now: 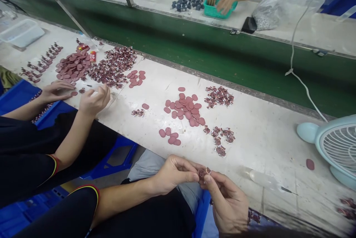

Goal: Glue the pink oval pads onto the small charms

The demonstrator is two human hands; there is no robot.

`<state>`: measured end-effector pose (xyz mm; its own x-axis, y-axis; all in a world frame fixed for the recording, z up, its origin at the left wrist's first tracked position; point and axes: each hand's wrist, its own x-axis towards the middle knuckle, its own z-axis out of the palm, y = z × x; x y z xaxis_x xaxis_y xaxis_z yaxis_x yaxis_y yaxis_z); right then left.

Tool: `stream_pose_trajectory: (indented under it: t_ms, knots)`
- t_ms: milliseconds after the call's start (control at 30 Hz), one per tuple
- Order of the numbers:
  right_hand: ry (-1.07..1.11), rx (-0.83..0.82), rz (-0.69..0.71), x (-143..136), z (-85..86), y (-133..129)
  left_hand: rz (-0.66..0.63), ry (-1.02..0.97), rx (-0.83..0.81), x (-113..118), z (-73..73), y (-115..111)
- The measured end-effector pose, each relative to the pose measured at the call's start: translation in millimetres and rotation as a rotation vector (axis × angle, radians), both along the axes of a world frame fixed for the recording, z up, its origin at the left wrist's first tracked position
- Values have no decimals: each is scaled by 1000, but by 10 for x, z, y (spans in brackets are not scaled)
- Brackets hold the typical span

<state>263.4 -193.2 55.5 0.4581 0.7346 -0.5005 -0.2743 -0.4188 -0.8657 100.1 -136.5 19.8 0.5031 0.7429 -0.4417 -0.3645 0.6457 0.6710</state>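
Observation:
My left hand (175,174) and my right hand (229,201) meet at the table's front edge, both pinching a small reddish-brown figure piece (202,173) with a whitish edge. Fingertips cover much of it, so its exact shape is hard to make out. Just beyond lie several similar small brown pieces (220,151). A pile of flat oval reddish-brown discs (191,110) spreads farther back, with a smaller group of discs (172,139) nearer me. Right of my hands, a clear squeeze bottle (264,179) with a thin dark needle tip lies on its side.
A pale blue fan (338,149) stands at the right, its white cord (304,86) running upward. At the left, a co-worker's hands (94,99) work beside big piles of discs (73,65) and brown pieces (114,65). Across the green conveyor belt (167,41), another person reaches into a teal basket (218,13).

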Motion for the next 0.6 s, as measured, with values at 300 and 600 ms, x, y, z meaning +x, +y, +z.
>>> stream_pose_trajectory:
  t_ms: [300,600]
  knots:
    - [28,67,-82,-44,-93,-97,53,-3,23,65,-37,11]
    - [28,106,-211,120,-597,-295,4,161,269,-4,-215,-85]
